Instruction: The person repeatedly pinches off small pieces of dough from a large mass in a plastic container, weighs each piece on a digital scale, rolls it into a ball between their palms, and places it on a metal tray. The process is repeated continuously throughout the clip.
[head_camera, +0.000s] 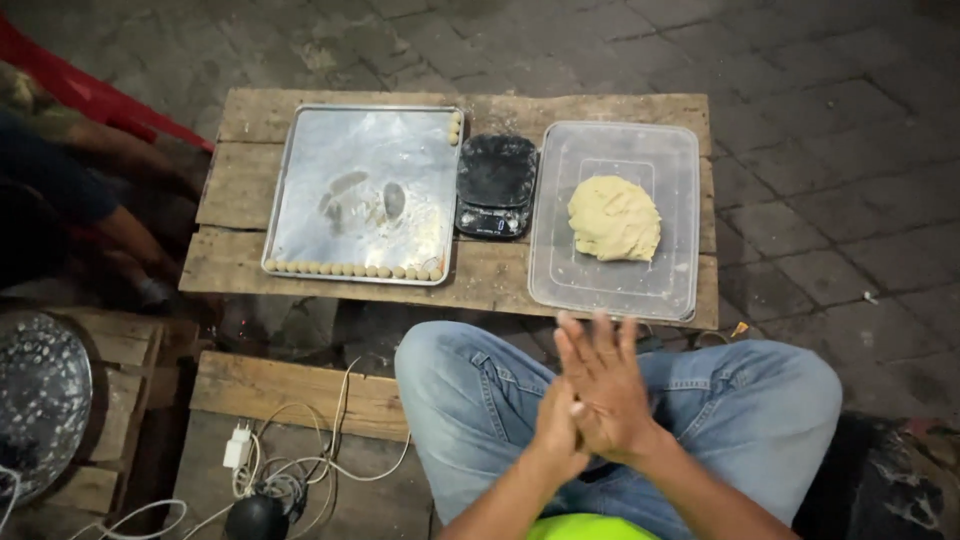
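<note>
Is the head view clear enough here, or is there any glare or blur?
Head view: glare patches on the rectangular metal baking tray; the pressed-together left hand and right hand slightly motion-blurred; corners fall dark; pale dough lump sharp.
</note>
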